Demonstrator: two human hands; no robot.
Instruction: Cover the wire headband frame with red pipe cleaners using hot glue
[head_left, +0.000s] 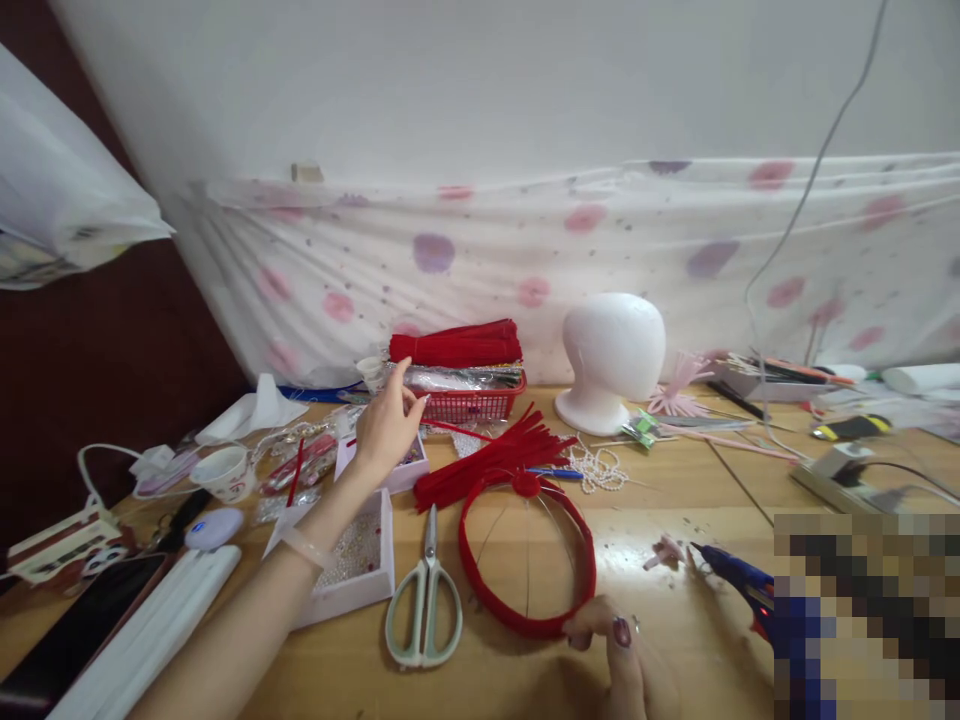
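Note:
My left hand (388, 425) reaches over the small white boxes towards the red basket (472, 405), its index finger stretched out and the other visible fingers apart. Close to its fingertips is a thin red strip, and I see nothing clearly held. My right hand (626, 650), partly cut off by the bottom edge, has bent fingers at the lower right rim of a red fabric-wrapped hoop (466, 570). Fine wires cross the hoop, and a red disc (526, 484) sits at its top. Behind it lies a bundle of red fuzzy stems (480, 465). Scissors (424, 610) lie left of the hoop.
A white foam head (613, 350) stands at the back. A blue glue gun (739, 575) lies at right, beside a blurred patch. Left are a bead box (379, 585), a paper cup (225, 472) and a dark phone (82, 630). A power strip (840, 490) sits at right.

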